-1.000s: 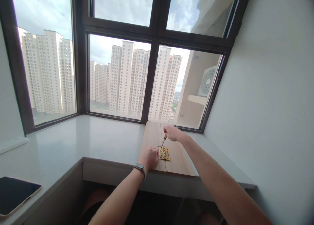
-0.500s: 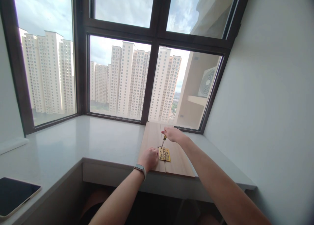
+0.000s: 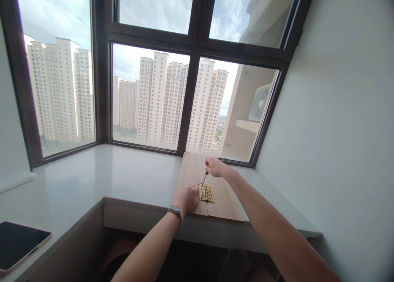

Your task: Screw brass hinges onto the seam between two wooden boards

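Just below and right of the frame's centre, a brass-coloured hinge (image 3: 209,194) lies across the seam between two wooden boards (image 3: 227,206). The right hand (image 3: 214,167), above it in the frame, has its fingers closed around the handle of a screwdriver (image 3: 207,173), whose shaft slants down to the hinge's left part. The left hand (image 3: 186,196) rests on the boards at the hinge's left edge, fingers bent and close together; whether they pinch anything, I cannot tell. A wristband (image 3: 175,209) sits on the left wrist. The boards lie on a white ledge (image 3: 138,171) beneath a dark window frame (image 3: 194,52). A tablet (image 3: 21,244) lies at the lower left, and tall buildings (image 3: 160,101) stand outside, upper left to centre.
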A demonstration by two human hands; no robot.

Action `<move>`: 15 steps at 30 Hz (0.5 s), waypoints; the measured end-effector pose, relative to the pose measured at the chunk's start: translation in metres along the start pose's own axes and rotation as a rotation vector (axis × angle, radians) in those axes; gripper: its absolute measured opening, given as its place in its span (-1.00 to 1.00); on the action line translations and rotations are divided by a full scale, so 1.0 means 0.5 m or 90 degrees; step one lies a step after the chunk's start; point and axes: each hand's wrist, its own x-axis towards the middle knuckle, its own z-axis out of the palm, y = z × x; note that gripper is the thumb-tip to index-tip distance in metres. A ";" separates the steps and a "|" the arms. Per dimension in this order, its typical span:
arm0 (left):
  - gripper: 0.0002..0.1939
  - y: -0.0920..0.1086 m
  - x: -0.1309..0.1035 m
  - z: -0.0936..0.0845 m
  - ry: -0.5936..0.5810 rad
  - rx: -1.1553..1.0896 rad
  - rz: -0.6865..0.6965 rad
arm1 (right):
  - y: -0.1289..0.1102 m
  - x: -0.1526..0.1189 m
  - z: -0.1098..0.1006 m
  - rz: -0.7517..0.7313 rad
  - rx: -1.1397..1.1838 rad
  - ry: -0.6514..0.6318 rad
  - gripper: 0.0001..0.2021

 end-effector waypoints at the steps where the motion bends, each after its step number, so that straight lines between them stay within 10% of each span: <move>1: -0.69 0.000 0.000 0.000 0.002 -0.003 0.002 | 0.000 0.001 0.004 0.000 -0.009 0.005 -0.82; 15: -0.68 -0.003 0.001 0.005 0.010 -0.007 0.015 | -0.009 -0.013 0.000 -0.045 -0.025 0.015 -0.67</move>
